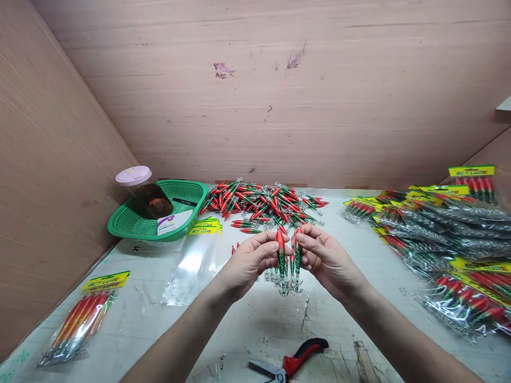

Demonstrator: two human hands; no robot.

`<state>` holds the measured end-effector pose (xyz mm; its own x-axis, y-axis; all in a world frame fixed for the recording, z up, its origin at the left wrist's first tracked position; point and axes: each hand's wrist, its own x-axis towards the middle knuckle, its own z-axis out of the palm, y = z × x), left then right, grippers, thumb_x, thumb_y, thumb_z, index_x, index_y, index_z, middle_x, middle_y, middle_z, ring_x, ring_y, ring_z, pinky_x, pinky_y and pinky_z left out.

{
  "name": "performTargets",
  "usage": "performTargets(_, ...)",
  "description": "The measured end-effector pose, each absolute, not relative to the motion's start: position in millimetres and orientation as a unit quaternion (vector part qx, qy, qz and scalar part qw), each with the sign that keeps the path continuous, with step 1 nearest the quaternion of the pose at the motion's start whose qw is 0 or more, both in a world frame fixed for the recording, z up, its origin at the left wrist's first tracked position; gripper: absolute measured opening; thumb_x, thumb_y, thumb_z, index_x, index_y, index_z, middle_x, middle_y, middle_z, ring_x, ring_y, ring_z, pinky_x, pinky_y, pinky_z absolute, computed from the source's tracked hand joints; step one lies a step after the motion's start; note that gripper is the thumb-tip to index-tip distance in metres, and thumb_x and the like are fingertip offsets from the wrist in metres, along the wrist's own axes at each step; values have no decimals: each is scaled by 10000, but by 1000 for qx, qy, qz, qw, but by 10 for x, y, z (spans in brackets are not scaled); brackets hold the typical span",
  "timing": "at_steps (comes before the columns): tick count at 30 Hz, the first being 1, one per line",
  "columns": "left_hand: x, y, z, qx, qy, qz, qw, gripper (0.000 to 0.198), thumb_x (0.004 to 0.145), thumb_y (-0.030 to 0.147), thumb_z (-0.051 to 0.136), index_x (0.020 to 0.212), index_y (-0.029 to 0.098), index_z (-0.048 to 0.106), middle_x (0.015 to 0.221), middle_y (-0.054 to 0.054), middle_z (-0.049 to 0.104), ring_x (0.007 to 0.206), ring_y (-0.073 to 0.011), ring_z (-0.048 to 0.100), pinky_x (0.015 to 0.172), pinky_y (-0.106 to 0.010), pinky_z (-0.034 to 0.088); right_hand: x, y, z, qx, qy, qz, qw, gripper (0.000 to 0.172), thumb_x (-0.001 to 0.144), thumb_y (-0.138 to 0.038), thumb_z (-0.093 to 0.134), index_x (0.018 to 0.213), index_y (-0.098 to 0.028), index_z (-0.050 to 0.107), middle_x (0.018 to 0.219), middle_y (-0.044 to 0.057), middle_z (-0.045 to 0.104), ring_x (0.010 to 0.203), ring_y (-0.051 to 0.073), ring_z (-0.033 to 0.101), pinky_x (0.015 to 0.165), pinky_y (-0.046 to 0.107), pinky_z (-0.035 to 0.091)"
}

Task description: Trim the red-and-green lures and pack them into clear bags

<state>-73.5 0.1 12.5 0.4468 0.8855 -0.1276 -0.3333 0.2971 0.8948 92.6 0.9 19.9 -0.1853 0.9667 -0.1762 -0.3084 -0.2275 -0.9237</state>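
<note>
Between the fingers of my left hand [253, 260] is a red and green squid jig [281, 259], hooks pointing down. My right hand [325, 258] pinches a second squid jig [297, 258] beside it, also upright with its crown of hooks at the bottom. The two hands are close together above the table. More jigs stand or lie partly hidden just behind these two. Farther back is a heap of red and green squid jigs [263, 205]. Pliers [295, 359] with red and black handles lie on the table nearer to me.
A green basket [115, 226] at the left holds a lidded cup [149, 197] and a card [174, 222]. Clear header bags [195, 266] lie beside it. One filled pack [82, 319] is at the front left. Many filled packs [443, 229] pile up at the right. Wooden panels [279, 106] enclose the table.
</note>
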Motion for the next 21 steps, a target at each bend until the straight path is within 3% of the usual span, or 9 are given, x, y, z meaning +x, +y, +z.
performTargets(2, -835, 23, 124, 467, 380, 408, 686, 245, 766, 356, 619, 940, 184, 629, 891, -44, 672, 825, -129, 613, 748, -222, 467, 986, 39, 144, -445, -414, 641, 468, 476, 577, -502, 796, 803, -202, 503, 599, -81, 522, 448, 37, 445, 433, 179, 368)
performTargets(6, -1264, 137, -6, 565, 592, 325, 474, 207, 760, 364, 554, 853, 186, 602, 829, -17, 628, 725, -129, 588, 663, -233, 483, 1219, 189, -181, -556, -458, 566, 401, 391, 634, -406, 792, 749, -190, 487, 555, -98, 502, 396, 39, 445, 377, 174, 353)
performTargets(9, -1537, 224, -245, 556, 673, 272, 405, 87, 714, 258, 561, 700, 172, 564, 680, -7, 591, 593, -137, 566, 545, -238, 453, 1348, 311, -537, -656, -470, 506, 304, 252, 777, -303, 704, 735, -165, 497, 503, -105, 474, 340, 39, 420, 322, 163, 314)
performTargets(12, -1607, 254, -473, 558, 724, 214, 345, 23, 703, 188, 560, 684, 178, 550, 556, 26, 560, 484, -131, 543, 496, -237, 416, 1364, 370, -793, -704, -497, 457, 221, 173, 902, -293, 570, 850, -129, 563, 587, -80, 524, 389, 28, 448, 366, 151, 377)
performTargets(14, -1571, 256, -544, 577, 737, 188, 298, 54, 735, 221, 569, 755, 172, 578, 574, 12, 589, 537, -156, 580, 532, -253, 426, 1345, 382, -844, -709, -536, 417, 191, 194, 925, -314, 535, 916, -126, 578, 641, -63, 553, 433, 33, 480, 406, 160, 418)
performTargets(17, -1460, 318, -521, 628, 728, 171, 212, 175, 805, 276, 542, 907, 155, 616, 779, -64, 665, 771, -219, 623, 674, -311, 451, 1301, 430, -762, -688, -624, 327, 172, 190, 918, -318, 543, 942, -134, 584, 677, -47, 577, 506, 61, 533, 492, 207, 475)
performTargets(21, -1237, 610, -447, 735, 646, 147, 145, 180, 847, 172, 511, 965, 193, 645, 1070, -72, 644, 1029, -208, 572, 869, -327, 431, 1100, 668, -549, -618, -748, 188, 155, 169, 900, -299, 568, 967, -148, 604, 908, 17, 633, 794, 132, 615, 731, 326, 525)
